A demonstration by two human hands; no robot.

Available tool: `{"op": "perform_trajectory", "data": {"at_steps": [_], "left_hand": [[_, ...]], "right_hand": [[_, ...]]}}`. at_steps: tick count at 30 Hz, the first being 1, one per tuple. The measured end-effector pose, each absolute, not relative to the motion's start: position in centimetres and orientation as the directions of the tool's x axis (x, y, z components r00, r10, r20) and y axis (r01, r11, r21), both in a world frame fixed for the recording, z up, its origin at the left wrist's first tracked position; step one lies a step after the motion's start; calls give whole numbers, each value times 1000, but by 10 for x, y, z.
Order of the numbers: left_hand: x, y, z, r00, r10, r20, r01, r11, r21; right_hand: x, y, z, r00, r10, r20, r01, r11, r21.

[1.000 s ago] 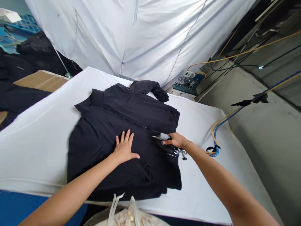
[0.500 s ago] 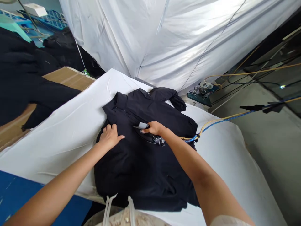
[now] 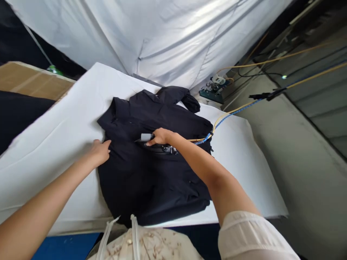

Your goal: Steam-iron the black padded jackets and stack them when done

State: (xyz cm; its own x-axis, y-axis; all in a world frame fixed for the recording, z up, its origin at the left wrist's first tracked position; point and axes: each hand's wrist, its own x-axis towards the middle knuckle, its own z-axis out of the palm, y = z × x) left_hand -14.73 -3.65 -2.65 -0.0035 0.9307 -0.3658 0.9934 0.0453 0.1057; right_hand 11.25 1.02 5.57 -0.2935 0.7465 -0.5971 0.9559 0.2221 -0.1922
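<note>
A black jacket [image 3: 173, 177] lies spread on the white-covered table [image 3: 238, 155], its collar toward the upper left. My right hand [image 3: 162, 136] is wrapped round the handle of an iron [image 3: 155, 147] that rests on the middle of the jacket. The iron's tip points left. At the jacket's left edge, below the collar, my left hand [image 3: 101, 152] has its fingers pressed together on the black cloth, seemingly pinching the edge.
A yellow and blue hose [image 3: 238, 110] runs from the iron to the upper right. White sheeting [image 3: 173, 39] hangs behind the table. Cardboard [image 3: 35, 81] and dark cloth [image 3: 21, 115] lie at the left. A small machine [image 3: 214, 88] stands beyond the table.
The view has shifted right. My left hand has gone from lying spread on the jacket to its left edge, with fingers closed. The iron has slid slightly left toward that edge.
</note>
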Motion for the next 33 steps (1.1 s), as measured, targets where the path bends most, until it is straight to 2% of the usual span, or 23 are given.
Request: {"op": "perform_trajectory", "data": {"at_steps": [2,5,6,8,11,16,18,20,23,26,28,30,33], "left_hand": [[-129,-29,-10,41,955,-293,998,-28,48],[-86,-21,0,413,900,-140,907,-394,145],[-71,-20,-3,528,838,-141,845,-501,185],[-46,-19,-13,625,744,-236,780,-585,223],[-28,-16,-32,576,733,-361,814,-553,177],[-25,-11,-35,526,766,-369,844,-525,114],[-23,-10,-31,519,773,-364,849,-517,113],[-20,-8,-27,505,786,-355,859,-498,120],[-20,-3,-24,478,812,-336,877,-460,137],[-32,1,-22,499,831,-247,866,-464,188],[-50,4,-19,517,844,-146,851,-488,196],[-75,7,-16,485,873,-47,867,-472,159],[-116,11,-11,266,961,74,953,-274,127]], "right_hand": [[146,-23,61,-259,723,-640,966,200,-164],[193,-80,68,-196,686,-700,981,144,-133],[207,-100,71,-177,674,-717,984,123,-128],[234,-139,74,-132,658,-741,991,68,-116],[272,-191,78,-4,666,-746,995,-75,-72],[311,-235,85,385,703,-598,909,-401,113],[303,-234,88,438,714,-546,883,-456,113],[279,-225,89,376,761,-529,905,-425,33],[225,-207,87,192,824,-533,951,-289,-105],[175,-190,80,26,845,-534,972,-147,-185],[157,-180,73,-34,840,-541,977,-86,-195],[151,-168,67,-21,842,-539,983,-81,-164],[155,-148,66,70,864,-498,986,-135,-95]]}}
